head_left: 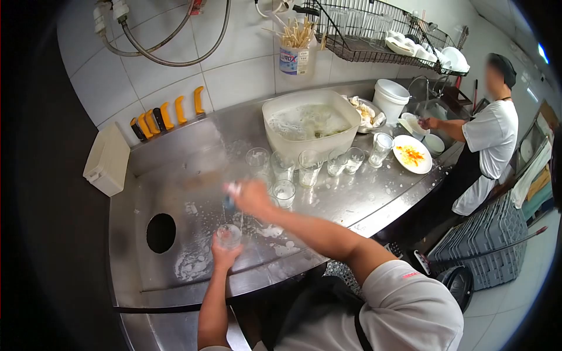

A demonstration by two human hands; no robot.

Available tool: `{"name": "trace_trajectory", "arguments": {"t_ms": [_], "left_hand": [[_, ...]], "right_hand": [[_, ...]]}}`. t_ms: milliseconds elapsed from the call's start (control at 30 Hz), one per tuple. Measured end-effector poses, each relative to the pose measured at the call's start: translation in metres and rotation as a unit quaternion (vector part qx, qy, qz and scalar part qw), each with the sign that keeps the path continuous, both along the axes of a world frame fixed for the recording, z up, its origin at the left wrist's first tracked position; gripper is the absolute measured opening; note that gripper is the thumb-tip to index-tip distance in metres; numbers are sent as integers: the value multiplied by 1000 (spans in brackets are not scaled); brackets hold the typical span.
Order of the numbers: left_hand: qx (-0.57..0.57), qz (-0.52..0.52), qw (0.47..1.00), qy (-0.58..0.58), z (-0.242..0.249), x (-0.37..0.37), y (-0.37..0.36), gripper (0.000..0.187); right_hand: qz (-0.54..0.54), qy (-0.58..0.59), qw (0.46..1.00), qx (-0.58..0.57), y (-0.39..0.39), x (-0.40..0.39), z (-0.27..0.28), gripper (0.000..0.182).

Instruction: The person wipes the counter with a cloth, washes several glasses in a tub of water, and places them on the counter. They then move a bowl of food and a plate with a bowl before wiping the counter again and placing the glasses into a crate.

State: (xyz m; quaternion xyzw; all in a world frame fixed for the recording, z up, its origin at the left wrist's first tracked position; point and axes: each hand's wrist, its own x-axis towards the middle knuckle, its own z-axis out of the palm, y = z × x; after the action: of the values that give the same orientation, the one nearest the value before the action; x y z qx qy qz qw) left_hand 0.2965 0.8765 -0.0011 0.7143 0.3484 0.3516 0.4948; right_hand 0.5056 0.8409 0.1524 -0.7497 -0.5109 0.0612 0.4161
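My left hand (pixel 225 255) is wrapped round a clear drinking glass (pixel 229 235) low over the wet steel counter. Above it, my right hand (pixel 253 199) is smeared by motion and closed on a small whitish and blue thing that I cannot make out. Thin streaks of liquid show between the two hands. Foam (pixel 193 264) lies on the steel around the glass. Just beyond my right hand stand several clear glasses, among them a soapy short glass (pixel 284 193) and a taller glass (pixel 309 168).
A white plastic tub (pixel 280 140) of soapy water stands behind the glasses. A food-stained plate (pixel 412 154) and a white bucket (pixel 390 99) are to the right. The counter has a round hole (pixel 161 233) at left. Knives (pixel 170 117) line the wall. A co-worker (pixel 492 126) works at a sink.
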Motion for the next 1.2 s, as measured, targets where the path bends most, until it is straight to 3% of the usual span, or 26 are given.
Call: {"name": "trace_trajectory", "arguments": {"t_ms": [67,133,200,300,367,433,500,567,633,700,800,900,933,1000,1033,1067,1167,1200], "left_hand": [[14,-14,1000,18,1,-8,1,72],[7,-34,999,16,5,-5,-1,76],[-15,-56,998,-7,-2,2,-4,79],[3,-83,997,8,2,7,-8,78],[3,-106,994,24,5,9,-19,79],[-10,-142,989,32,6,15,-25,82],[-17,-189,980,54,1,25,-29,87],[-2,-226,971,75,-6,43,-33,90],[28,-249,964,93,-14,65,-43,88],[77,-279,948,133,-9,83,-57,68],[179,-290,922,185,-1,103,-71,38],[127,-270,940,166,-6,106,-70,35],[-171,-215,950,148,-10,108,-69,41],[33,-57,994,86,-3,97,-72,44],[134,26,989,55,8,93,-75,45],[137,59,988,28,20,94,-75,49],[351,98,930,44,51,106,-71,48],[359,85,927,59,57,113,-67,49]], "right_hand": [[-146,-174,960,163,17,64,27,39],[-220,-172,924,262,24,120,59,42],[-111,-53,987,101,13,172,83,46],[-170,-152,971,68,-31,183,89,45],[-161,-93,963,193,-65,179,63,39],[-192,-27,961,198,-111,148,29,31],[-201,-79,956,200,-150,112,-25,23],[-144,-55,969,194,-178,66,-74,23],[-33,-139,983,117,-196,22,-93,24],[38,-188,977,97,-197,-6,-74,32],[13,-179,984,8,-191,-7,-98,35],[6,-195,966,-172,-202,15,-99,34],[-3,-217,958,-188,-206,25,-100,34],[-13,-263,940,-219,-216,48,-110,33],[-40,-276,938,-207,-224,60,-110,32],[-65,-289,935,-194,-233,75,-108,32],[-118,-232,924,-281,-252,125,-106,35],[-149,-250,918,-270,-257,142,-111,37]]}}
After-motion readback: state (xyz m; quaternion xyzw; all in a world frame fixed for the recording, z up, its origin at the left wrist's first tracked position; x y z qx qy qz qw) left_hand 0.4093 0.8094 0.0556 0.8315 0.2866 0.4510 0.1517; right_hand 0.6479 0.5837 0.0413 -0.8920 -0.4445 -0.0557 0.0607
